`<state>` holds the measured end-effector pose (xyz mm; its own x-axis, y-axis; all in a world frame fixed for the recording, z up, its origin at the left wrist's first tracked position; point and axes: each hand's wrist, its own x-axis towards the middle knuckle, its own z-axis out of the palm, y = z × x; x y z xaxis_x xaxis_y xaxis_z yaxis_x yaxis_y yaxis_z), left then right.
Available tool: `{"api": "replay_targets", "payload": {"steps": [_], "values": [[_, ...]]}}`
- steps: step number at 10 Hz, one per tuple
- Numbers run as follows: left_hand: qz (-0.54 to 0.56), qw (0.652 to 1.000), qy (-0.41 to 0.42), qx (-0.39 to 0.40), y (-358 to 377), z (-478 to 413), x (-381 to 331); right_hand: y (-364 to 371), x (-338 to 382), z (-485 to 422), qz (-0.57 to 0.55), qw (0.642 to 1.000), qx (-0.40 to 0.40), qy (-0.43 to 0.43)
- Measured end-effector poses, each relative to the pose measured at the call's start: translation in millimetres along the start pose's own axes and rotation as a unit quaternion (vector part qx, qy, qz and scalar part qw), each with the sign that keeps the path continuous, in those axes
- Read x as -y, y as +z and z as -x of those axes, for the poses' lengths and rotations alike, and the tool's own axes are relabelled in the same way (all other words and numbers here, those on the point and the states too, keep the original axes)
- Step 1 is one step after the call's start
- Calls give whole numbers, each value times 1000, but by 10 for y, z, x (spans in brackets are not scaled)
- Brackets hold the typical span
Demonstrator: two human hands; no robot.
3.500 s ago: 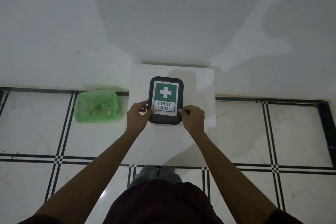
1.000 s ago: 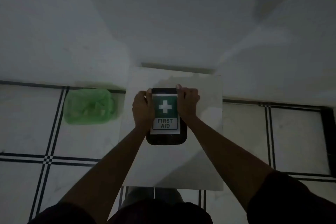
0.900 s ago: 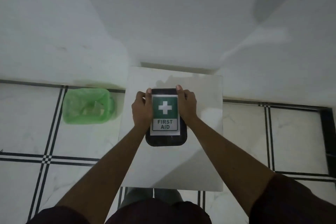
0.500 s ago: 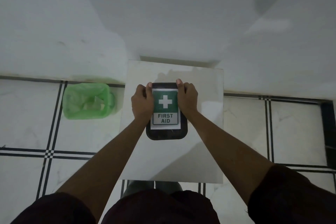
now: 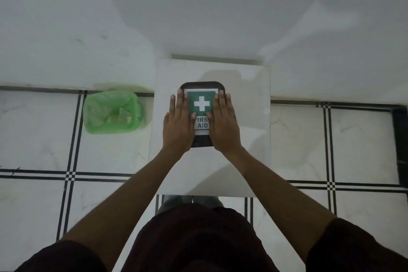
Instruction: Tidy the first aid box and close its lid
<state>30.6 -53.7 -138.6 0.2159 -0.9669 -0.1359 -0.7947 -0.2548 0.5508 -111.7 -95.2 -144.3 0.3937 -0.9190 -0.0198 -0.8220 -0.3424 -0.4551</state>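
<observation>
Both hands lie flat, fingers spread, on the closed first aid box (image 5: 202,104): left hand (image 5: 177,126) at 9 o'clock, right hand (image 5: 224,125) at 3 o'clock.

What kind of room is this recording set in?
Probably a home interior: white marble-look floor tiles with black lines, a green plastic-lined waste bin, and a small white table against a plain white wall.

Both flat hands (image 5: 202,126) atop closed first aid box (image 5: 202,86)
</observation>
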Motion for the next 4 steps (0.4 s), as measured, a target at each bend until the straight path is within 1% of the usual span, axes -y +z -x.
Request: {"api": "replay_targets", "payload": {"steps": [2,3,4], "values": [[-20,1000,-13,8,-14,-37,-44,-43,-20,-55,21,1000,7,8],[11,1000,-9,7,-128,-68,-118,-190,28,-103,-7,1000,-13,20],[42,999,3,-16,-325,-153,-186,-401,101,-196,-32,997,-49,46]]}}
